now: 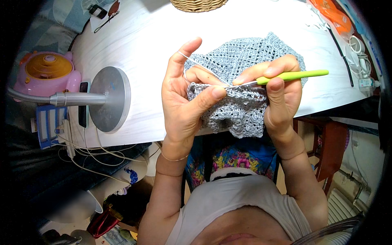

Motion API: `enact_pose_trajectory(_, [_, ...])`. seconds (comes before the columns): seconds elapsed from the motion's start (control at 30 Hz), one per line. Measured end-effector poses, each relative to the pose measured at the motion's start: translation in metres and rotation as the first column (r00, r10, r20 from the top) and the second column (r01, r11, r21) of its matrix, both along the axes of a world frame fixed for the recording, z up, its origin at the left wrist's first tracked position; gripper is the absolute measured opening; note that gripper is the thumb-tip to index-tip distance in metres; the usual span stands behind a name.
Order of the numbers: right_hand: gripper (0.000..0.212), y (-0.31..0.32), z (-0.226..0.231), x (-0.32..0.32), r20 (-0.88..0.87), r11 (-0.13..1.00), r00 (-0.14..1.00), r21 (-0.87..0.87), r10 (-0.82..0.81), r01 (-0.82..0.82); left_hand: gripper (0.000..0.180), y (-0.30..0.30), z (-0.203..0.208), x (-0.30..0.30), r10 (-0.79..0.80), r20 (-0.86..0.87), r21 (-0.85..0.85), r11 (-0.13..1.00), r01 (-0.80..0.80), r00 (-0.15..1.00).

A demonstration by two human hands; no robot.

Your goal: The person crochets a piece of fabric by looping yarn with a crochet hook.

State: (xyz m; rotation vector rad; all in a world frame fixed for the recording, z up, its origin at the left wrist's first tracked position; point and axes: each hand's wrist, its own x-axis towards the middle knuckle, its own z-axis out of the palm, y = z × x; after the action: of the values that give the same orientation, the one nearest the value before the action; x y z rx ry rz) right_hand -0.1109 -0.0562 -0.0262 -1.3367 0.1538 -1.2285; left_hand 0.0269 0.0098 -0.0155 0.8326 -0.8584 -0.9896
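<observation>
Grey crochet fabric [245,53] with an openwork pattern spreads over the table and folds down past its near edge. My left hand [183,92] pinches the fabric's top edge between thumb and a finger. Its index finger is raised, with a strand of light yarn [195,62] running from it down to the stitches. In my right hand [283,87] is a crochet hook [304,75] with a lime-green handle, gripped between thumb and fingers. The hook's metal shaft points left and meets the fabric edge beside my left thumb. Its very tip is too small to make out.
A grey lamp with a round base [112,98] stands at the left, near a phone [83,108] and a pink pot-like appliance [49,75]. Loose cables [102,153] hang below. A wicker basket [198,4] sits at the far edge. An orange bag [332,16] lies far right.
</observation>
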Motion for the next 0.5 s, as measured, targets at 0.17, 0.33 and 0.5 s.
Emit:
enact_pose_trajectory(0.17, [0.024,-0.005,0.001,-0.002,-0.029,0.988,0.994,0.122,0.104,-0.099,0.068,-0.001,-0.004,0.000,-0.008,0.057,-0.024,1.000,0.009,0.998])
enact_pose_trajectory(0.33, [0.024,-0.001,0.010,0.006,-0.047,0.925,0.992,0.369,0.118,-0.092,0.067,0.000,-0.002,-0.002,-0.018,0.017,0.000,1.000,0.018,1.000])
enact_pose_trajectory(0.5, [0.023,-0.008,0.005,0.001,0.066,0.897,0.977,0.387,0.204,-0.214,0.067,0.000,0.000,-0.003,-0.015,-0.012,0.019,1.000,0.015,1.000])
